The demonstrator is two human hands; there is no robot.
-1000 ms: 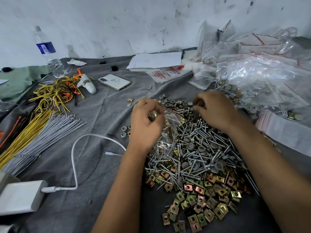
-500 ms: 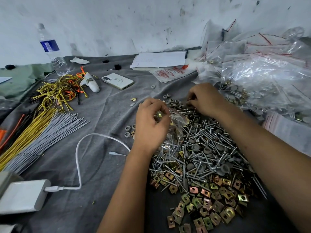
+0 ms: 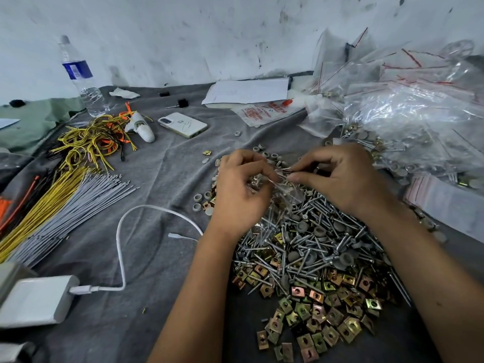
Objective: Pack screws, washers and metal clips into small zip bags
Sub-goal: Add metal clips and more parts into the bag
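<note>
zip bag (image 3: pixel 284 183) contents blurred between both hands, power bank (image 3: pixel 34 301) cut off at left edge, paper's writing (image 3: pixel 247 91) unreadable

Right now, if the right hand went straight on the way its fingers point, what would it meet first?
Probably the left hand: the right hand points leftward at it, both pinching the small zip bag between them. Depth is unclear.
</note>
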